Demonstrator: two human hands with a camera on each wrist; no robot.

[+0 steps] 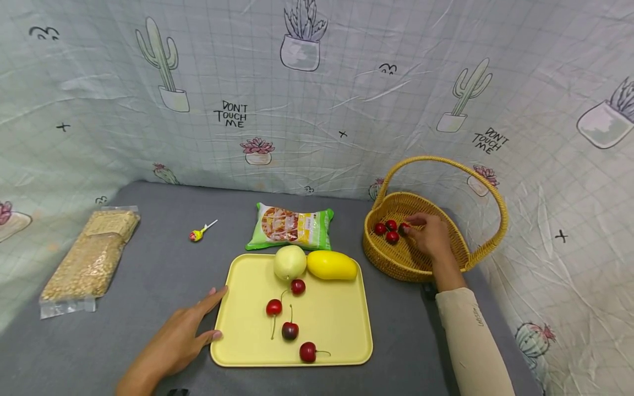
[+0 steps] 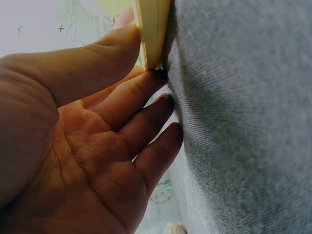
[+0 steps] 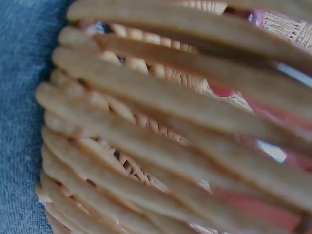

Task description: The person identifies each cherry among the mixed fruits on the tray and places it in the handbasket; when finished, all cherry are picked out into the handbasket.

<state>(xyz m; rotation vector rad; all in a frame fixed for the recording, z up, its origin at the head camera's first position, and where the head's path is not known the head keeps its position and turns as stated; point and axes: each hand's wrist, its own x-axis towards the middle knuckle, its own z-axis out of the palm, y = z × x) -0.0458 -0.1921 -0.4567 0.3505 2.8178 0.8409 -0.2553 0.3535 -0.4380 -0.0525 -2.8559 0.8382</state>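
Note:
Inside a woven basket (image 1: pixel 396 269), my right hand (image 1: pixel 432 236) pinches a dark red cherry (image 1: pixel 404 228). Three more red cherries (image 1: pixel 392 237) lie beside it on the basket floor. The right wrist view is filled by the basket's weave (image 3: pixel 146 107), which hides most of that hand. My left hand (image 1: pixel 180 335) rests at the left edge of a yellow tray (image 1: pixel 342 335), its thumb and fingers fairly straight against the rim (image 2: pixel 152 34). On the tray lie several stemmed cherries (image 1: pixel 290 330), a pale green round fruit (image 1: pixel 289 263) and a yellow mango-shaped fruit (image 1: pixel 332 265).
Behind the tray lies a green-and-white food packet (image 1: pixel 292 226). A lollipop (image 1: pixel 196 235) is on the grey tabletop (image 1: pixel 163 242) to its left. Farther left sits a clear bag of beige grains or beans (image 1: pixel 91 258). The basket's tall handle (image 1: pixel 441 159) arches over my right hand.

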